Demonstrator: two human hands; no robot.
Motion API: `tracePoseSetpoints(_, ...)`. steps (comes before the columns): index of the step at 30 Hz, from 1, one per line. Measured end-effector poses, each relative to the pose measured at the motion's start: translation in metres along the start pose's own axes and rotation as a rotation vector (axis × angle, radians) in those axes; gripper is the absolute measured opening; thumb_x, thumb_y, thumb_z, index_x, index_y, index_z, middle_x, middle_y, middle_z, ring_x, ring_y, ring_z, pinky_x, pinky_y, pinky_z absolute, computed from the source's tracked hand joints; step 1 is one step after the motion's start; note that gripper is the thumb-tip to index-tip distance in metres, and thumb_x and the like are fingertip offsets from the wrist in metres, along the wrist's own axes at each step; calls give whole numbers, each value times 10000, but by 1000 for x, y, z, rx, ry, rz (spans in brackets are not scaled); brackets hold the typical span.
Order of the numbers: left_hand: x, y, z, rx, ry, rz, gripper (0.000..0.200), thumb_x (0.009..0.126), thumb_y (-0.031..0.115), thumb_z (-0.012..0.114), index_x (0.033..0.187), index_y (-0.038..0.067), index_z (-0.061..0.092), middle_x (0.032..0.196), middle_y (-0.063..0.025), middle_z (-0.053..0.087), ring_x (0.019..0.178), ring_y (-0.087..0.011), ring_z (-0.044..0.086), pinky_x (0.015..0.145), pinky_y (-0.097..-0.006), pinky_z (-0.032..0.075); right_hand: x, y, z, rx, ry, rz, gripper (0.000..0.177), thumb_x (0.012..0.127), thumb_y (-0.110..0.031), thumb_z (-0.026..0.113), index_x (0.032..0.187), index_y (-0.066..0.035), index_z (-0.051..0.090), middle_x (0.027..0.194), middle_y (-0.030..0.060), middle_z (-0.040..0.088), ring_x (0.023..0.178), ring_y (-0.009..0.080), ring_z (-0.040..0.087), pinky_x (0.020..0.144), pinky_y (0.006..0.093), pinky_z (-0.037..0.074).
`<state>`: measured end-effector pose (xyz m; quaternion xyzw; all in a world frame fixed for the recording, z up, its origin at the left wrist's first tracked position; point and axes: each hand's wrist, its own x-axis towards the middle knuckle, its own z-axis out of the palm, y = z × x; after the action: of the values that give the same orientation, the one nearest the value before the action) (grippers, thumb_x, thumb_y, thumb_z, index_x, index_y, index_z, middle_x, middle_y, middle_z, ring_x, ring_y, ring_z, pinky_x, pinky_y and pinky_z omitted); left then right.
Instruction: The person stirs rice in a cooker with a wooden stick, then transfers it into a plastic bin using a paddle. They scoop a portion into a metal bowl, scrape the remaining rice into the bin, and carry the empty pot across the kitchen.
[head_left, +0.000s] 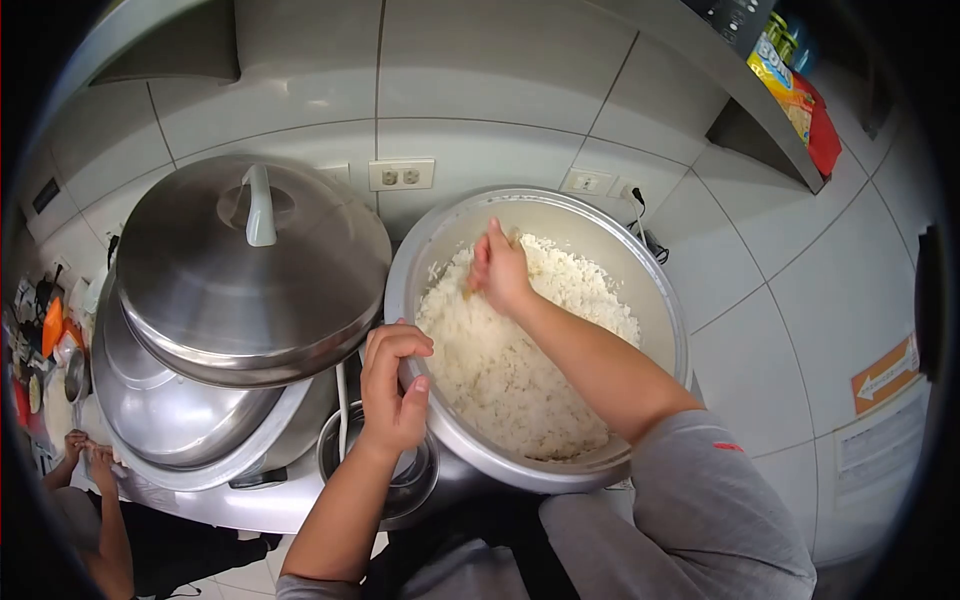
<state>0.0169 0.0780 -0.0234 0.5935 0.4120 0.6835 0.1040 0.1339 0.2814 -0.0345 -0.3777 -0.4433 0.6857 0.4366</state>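
At the lower left edge of the frame, another person's hands [101, 462] are near the worktop [275, 508], too small to read closely. To their right, a big domed lid [200, 290] lies over wide metal cookware [215, 472], handle upward, presumably parked there to save space and leave the pot beside it uncovered. Below centre is a small steel container [425, 478], partly hidden by the wearer's forearm. The left hand [392, 398] is half curled at the near left rim of the large pot [655, 300], fingers bent over the edge and thumb apart, likely to steady it (how firmly it presses, I cannot tell). The pot fills the centre of the frame, and white rice [485, 375] lies inside, blurred in places. Over the rice, toward the pot's far side, the right hand [503, 272] is curled closed with the thumb up; a tan sliver shows beside it, but I cannot tell whether it grips a utensil. That posture would suit working deep inside while the forearm clears the rim. At upper right, a yellow packet [780, 85] sits on a shelf [690, 65], apparently out of the way.
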Motion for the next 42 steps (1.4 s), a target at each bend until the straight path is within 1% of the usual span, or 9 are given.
tracePoseSetpoints(4, 3, 1, -4, -30, 1, -2, 241, 790, 216, 551, 933, 22, 549, 917, -140, 584, 874, -302, 535, 936, -465, 407, -69, -25, -22, -34, -177, 340, 548, 986, -479, 429, 584, -108, 400, 465, 32, 336, 400, 168, 314, 420, 326, 321)
tracePoseSetpoints(6, 0, -2, -6, -46, 8, -16, 241, 799, 222, 551, 933, 22, 549, 919, -139, 584, 873, -304, 534, 939, -469, 406, -70, -54, -21, -480, -209, 253, 517, 993, -464, 426, 626, -101, 460, 492, 28, 376, 373, 174, 325, 416, 327, 349)
tracePoseSetpoints(15, -1, -3, -7, 5, -83, -16, 275, 837, 286, 521, 929, 28, 546, 941, -134, 564, 937, -262, 511, 1015, -470, 334, -12, -24, -31, -259, -92, -136, 542, 997, -441, 430, 572, -104, 412, 454, 31, 367, 380, 170, 365, 397, 311, 326)
tracePoseSetpoints(18, 2, -1, -8, 21, -75, 6, 256, 678, 138, 575, 914, 38, 571, 923, -136, 588, 883, -321, 532, 959, -477, 393, -98, -37, -32, -287, -326, 418, 529, 990, -437, 448, 579, -105, 432, 466, 22, 371, 390, 162, 370, 407, 279, 316)
tracePoseSetpoints(24, 2, 2, -6, 13, -70, -7, 290, 621, 82, 561, 909, 45, 575, 930, -137, 581, 892, -322, 529, 978, -481, 381, 56, -106, -53, -65, -20, -324, 491, 1013, -424, 383, 652, -100, 457, 496, 30, 406, 398, 179, 395, 455, 320, 407)
tracePoseSetpoints(28, 0, 0, -6, 40, -80, -12, 258, 820, 278, 528, 907, 36, 552, 923, -127, 575, 910, -274, 520, 1000, -472, 345, 69, 8, -8, 6, 379, -272, 493, 1012, -433, 383, 655, -101, 456, 479, 38, 400, 382, 194, 384, 415, 343, 376)
tracePoseSetpoints(33, 2, 0, -8, 13, -63, 8, 254, 671, 140, 567, 904, 39, 575, 915, -139, 587, 871, -316, 529, 958, -484, 390, -74, -4, -9, 7, -434, 401, 524, 993, -430, 448, 592, -94, 466, 499, 33, 422, 399, 161, 409, 410, 330, 363)
tracePoseSetpoints(37, 2, -1, -8, 14, -72, 2, 244, 690, 157, 567, 902, 37, 578, 913, -136, 590, 866, -310, 531, 953, -486, 393, -38, -93, -4, -647, -163, -216, 390, 990, -338, 437, 678, -110, 488, 524, 3, 414, 447, 138, 411, 470, 269, 358)
tracePoseSetpoints(42, 0, -1, -8, 26, -77, 3, 241, 685, 156, 568, 895, 39, 582, 915, -138, 590, 871, -309, 533, 957, -481, 394, 61, -70, -58, -232, -43, -302, 482, 1006, -401, 405, 638, -97, 466, 496, 42, 450, 433, 170, 454, 456, 313, 390)
